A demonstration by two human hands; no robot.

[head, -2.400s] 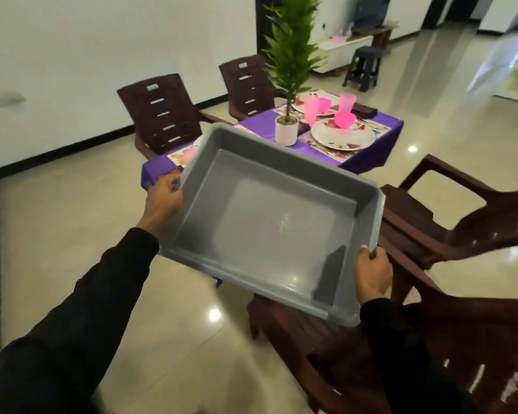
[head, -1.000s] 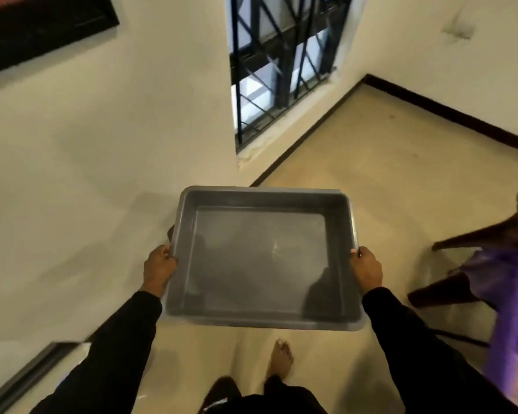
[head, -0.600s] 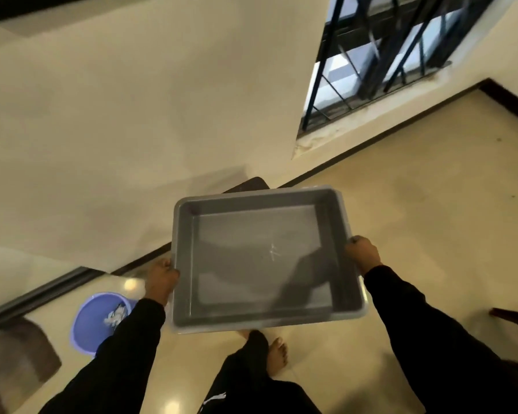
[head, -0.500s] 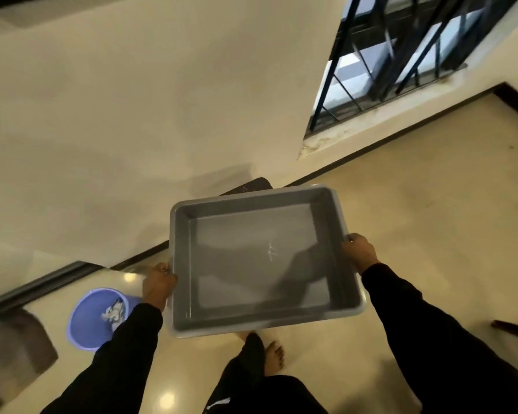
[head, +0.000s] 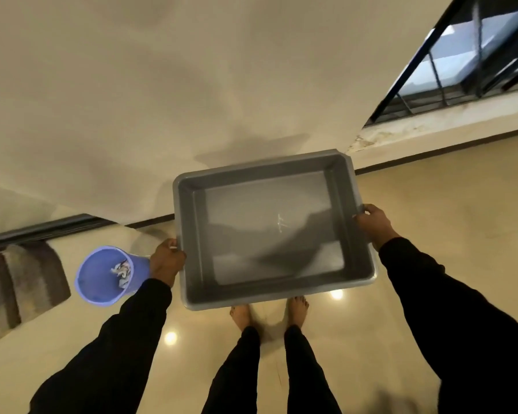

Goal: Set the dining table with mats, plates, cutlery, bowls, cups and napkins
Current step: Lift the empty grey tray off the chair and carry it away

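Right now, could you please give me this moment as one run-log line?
left hand: grips tub's left rim | right hand: grips right rim | grey tub: empty, carried level | purple bin: on floor, left

The tray (head: 274, 228) sits out in front of the person at the middle of the view, above the floor (head: 446, 204), with the left hand (head: 166, 261) on its left rim and the right hand (head: 373, 221) on its right rim. Below its near edge, both bare feet (head: 241, 316) stand on the floor. Left of the left hand a bin (head: 102, 276) stands on the floor with scraps inside, a mat (head: 18, 285) lies further left, the wall (head: 192, 85) rises behind the tray and a barred window (head: 473, 55) is up to the right.
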